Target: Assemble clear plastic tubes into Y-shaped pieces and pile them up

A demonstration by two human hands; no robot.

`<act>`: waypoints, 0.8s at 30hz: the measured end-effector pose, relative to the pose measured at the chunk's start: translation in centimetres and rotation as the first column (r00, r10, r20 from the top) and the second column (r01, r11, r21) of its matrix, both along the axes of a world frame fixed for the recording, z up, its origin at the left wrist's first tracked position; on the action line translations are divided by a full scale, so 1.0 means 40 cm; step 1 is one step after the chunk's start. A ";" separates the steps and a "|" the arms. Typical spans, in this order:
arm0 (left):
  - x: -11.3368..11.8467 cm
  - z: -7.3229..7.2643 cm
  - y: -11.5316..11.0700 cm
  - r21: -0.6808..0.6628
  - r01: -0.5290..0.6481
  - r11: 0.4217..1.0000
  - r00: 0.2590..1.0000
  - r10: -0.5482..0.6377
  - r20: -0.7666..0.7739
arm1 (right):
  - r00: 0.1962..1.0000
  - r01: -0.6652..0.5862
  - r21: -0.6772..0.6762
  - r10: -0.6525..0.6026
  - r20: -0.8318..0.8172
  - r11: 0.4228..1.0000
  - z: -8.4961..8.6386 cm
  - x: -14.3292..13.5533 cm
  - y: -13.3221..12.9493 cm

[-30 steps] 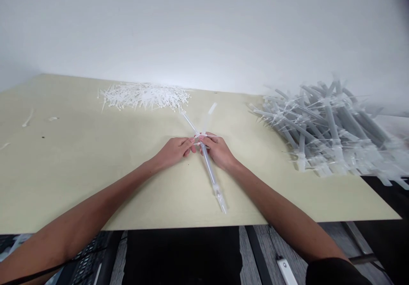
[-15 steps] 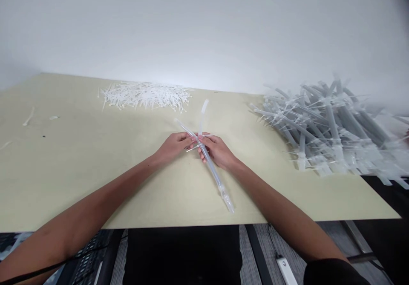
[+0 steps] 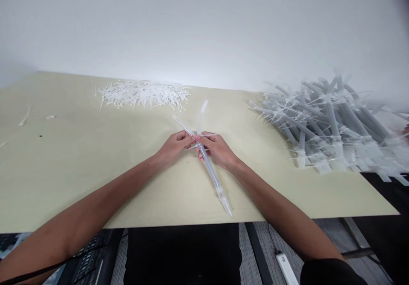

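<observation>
A clear plastic tube assembly point(image 3: 209, 164) with branching arms lies between my hands over the middle of the table. Its long arm slants toward the front edge and ends in a wider clear piece point(image 3: 224, 200). My left hand point(image 3: 174, 148) is closed on the tubing at the junction, thumb and fingers pinched. From the other side my right hand point(image 3: 219, 149) pinches the same junction, its thumb close to the left one. Thin white strips, looking like cable ties point(image 3: 191, 148), stick out at the junction. How they are fastened is hidden by the fingers.
White cable ties point(image 3: 143, 93) form a heap at the back. Similar tube assemblies point(image 3: 332, 123) are piled on the right, some overhanging the table edge. Loose white scraps point(image 3: 24, 116) lie far left. Part of another person's hand point(image 3: 406, 131) shows at the right border.
Both hands keep their pinch at the junction, with the fingers shifting only slightly. The whole view has moved a little.
</observation>
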State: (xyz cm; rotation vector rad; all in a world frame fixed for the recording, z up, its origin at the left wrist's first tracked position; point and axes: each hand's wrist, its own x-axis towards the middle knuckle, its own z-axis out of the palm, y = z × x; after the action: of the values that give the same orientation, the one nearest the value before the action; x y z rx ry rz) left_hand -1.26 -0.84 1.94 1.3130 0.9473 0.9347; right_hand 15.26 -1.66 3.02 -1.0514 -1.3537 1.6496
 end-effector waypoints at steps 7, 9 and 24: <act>0.002 -0.007 -0.004 -0.034 0.022 0.999 0.995 -0.018 0.096 | 1.000 -0.003 -0.042 0.004 0.013 0.999 0.003 0.004 -0.001; 0.004 -0.013 -0.005 -0.043 0.034 0.998 0.992 -0.029 0.123 | 1.000 -0.007 -0.044 0.008 0.020 0.999 0.005 0.005 -0.003; -0.014 0.020 0.001 -0.064 0.095 0.993 0.959 -0.074 0.274 | 0.928 0.031 -0.248 -0.120 -0.353 0.968 0.008 0.017 0.009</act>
State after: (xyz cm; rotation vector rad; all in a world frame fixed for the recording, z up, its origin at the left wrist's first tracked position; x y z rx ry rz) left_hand -1.83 -0.79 2.72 1.1176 0.7023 0.9742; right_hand 15.95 -1.32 3.34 -0.8588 -0.8762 1.8716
